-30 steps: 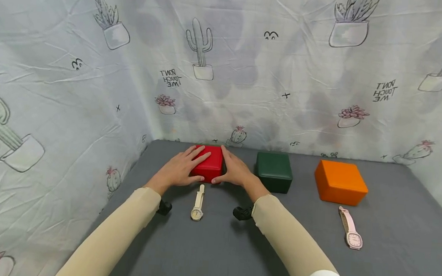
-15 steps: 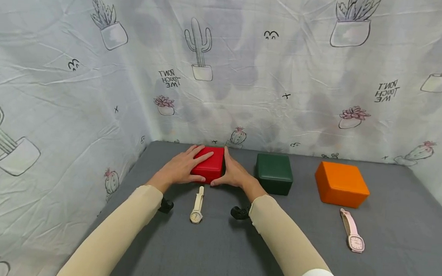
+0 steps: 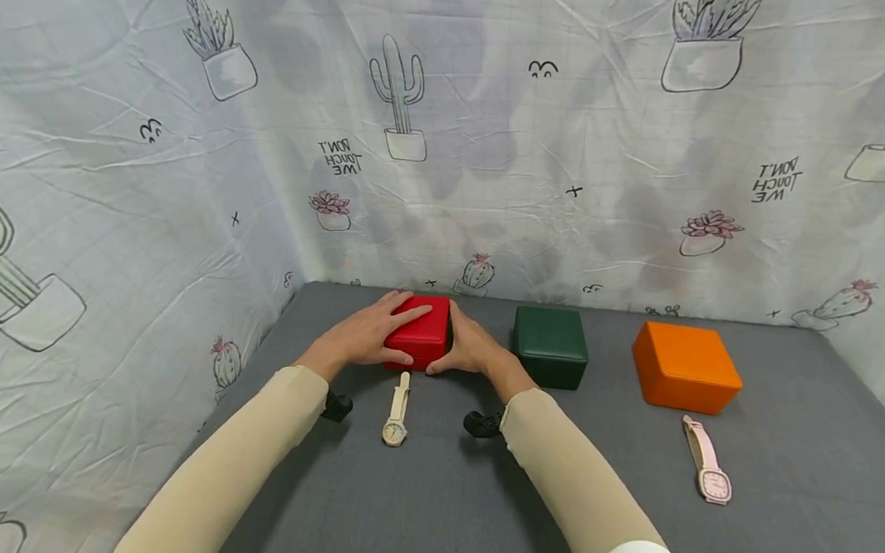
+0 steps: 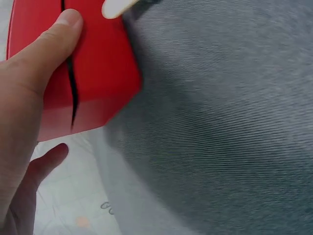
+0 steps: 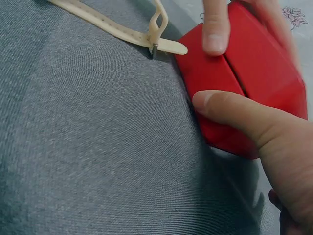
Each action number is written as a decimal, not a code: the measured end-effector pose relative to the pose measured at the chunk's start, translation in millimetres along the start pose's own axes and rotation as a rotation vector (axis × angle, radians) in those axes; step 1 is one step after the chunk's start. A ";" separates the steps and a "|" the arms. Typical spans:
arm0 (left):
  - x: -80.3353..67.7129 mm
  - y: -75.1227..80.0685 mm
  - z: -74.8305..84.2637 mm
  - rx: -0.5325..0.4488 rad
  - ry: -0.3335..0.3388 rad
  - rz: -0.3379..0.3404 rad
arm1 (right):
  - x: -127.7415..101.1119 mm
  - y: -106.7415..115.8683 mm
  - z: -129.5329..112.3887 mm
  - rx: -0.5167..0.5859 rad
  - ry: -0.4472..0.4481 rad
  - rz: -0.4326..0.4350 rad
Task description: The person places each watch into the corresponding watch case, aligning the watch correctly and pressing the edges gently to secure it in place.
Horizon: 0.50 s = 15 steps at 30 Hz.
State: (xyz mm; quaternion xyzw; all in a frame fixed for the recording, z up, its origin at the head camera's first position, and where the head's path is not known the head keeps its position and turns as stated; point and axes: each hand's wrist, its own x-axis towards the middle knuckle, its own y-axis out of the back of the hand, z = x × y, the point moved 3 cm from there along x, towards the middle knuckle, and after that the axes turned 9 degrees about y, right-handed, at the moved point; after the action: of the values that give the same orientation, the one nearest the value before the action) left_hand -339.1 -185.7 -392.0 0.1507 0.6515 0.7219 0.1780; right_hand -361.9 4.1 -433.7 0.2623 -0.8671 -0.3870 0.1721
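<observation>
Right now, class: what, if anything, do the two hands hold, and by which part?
Both hold the closed red box. The left hand lies over its top and left side, thumb on the front; the right hand grips its right side, thumb at the front seam.

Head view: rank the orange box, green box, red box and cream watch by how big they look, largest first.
1. orange box, clearly largest.
2. green box.
3. red box, partly covered by the left hand and right hand, so second versus third is unsure.
4. cream watch, smallest.
</observation>
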 end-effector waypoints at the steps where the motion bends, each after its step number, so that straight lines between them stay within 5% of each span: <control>1: 0.2 1.2 -0.1 -0.004 0.003 -0.012 | 0.0 -0.5 -0.4 0.005 -0.002 -0.001; 8: -1.9 11.8 1.5 0.035 0.018 -0.033 | 1.0 -1.6 -1.5 0.005 -0.031 -0.012; 15: -9.8 16.0 11.2 0.086 -0.166 0.171 | 1.7 -0.4 -1.4 -0.018 -0.045 -0.019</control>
State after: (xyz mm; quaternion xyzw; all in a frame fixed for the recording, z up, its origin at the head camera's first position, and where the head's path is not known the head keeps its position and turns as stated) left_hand -326.3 -181.6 -374.8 0.2726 0.6497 0.6908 0.1624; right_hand -362.4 2.0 -433.0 0.2604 -0.8647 -0.4020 0.1514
